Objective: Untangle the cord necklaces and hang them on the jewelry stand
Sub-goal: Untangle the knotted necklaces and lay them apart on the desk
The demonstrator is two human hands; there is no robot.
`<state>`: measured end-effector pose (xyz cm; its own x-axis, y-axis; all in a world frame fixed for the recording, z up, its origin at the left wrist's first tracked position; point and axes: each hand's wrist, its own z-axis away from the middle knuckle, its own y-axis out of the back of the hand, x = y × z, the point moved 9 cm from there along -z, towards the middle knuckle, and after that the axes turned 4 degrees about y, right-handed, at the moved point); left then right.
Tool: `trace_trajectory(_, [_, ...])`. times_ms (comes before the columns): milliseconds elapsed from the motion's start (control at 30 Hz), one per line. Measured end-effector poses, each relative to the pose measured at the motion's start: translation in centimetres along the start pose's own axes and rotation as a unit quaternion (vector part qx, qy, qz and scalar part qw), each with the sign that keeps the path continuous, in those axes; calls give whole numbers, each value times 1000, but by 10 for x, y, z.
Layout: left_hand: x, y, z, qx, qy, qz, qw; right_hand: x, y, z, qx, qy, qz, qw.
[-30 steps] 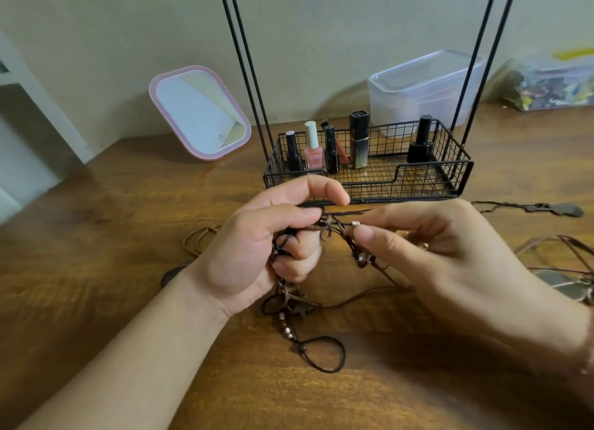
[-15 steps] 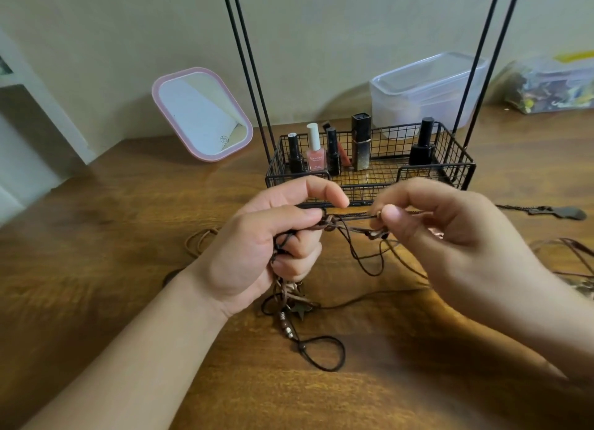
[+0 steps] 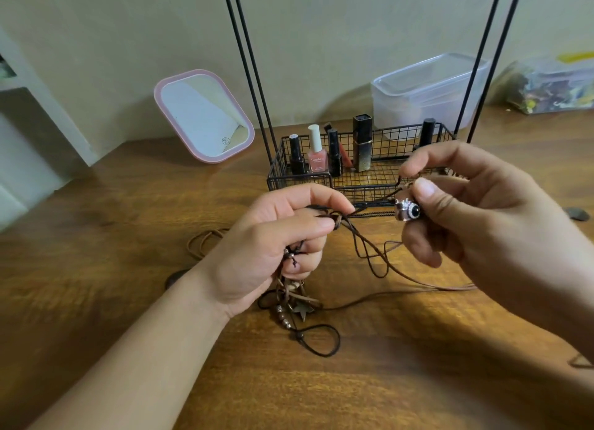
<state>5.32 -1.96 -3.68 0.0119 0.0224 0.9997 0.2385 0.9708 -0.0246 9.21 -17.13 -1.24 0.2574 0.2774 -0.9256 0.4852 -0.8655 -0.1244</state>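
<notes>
My left hand pinches a knot of dark brown cords above the wooden table, with beaded and star-charm ends hanging from under its palm. My right hand pinches a cord just above a silver pendant with a black stone, held up to the right of the knot. Loose loops of cord sag between the two hands. The black wire jewelry stand stands just behind them, its upright rods rising out of view.
The stand's basket holds several nail-polish bottles. A pink-framed mirror leans on the wall at the left. A clear plastic box and a bag of small items sit at the back right. Another cord coil lies left of my left hand.
My right hand has pulled up and to the right, drawing the cords out from the knot, and the silver pendant now shows under its thumb. My left hand keeps its pinch in place.
</notes>
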Motion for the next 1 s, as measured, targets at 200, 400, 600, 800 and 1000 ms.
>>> trace_trajectory(200, [1,-1,1,12,-5,-36,999,-4,-1,-1,-19,25,69,997])
trace_trajectory(400, [3,-4,1,22,-7,-26,999,13,-24,6,-98,7,150,984])
trace_trajectory(600, [3,-7,1,23,-8,-37,999,7,-29,4,-69,77,270,957])
trace_trajectory(800, [3,3,0,70,-3,-56,996,19,-30,1,-113,7,146,983])
trace_trajectory(1000, [7,6,1,69,-21,-46,996,30,-32,4,-123,-89,0,988])
